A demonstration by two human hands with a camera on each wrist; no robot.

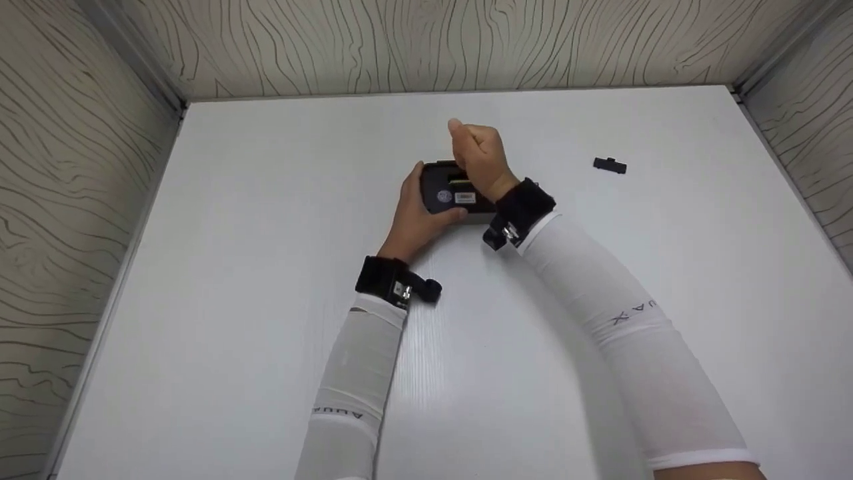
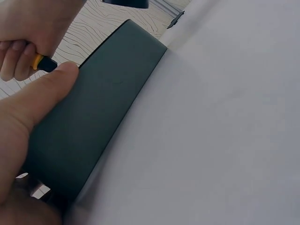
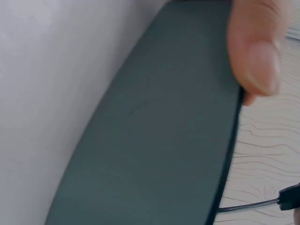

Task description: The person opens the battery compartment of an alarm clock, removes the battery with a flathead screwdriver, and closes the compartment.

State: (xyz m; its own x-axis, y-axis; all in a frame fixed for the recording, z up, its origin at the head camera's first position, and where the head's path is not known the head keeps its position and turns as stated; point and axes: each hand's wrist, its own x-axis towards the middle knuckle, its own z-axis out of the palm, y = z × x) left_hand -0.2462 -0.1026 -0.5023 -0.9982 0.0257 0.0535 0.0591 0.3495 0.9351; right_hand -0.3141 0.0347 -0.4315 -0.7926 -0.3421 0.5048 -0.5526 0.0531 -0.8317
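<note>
Maybe the screwdriver (image 2: 45, 63) slips if the right hand (image 1: 483, 157), curled round it, tilts; the left hand (image 1: 417, 217) grips the box (image 1: 460, 191).

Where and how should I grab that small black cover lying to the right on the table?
Probably pinch the small black cover by its short ends, coming from above: it seems to lie flat on the white table, is long and narrow, and that grip would stay clear of the tab on its far long edge.
</note>
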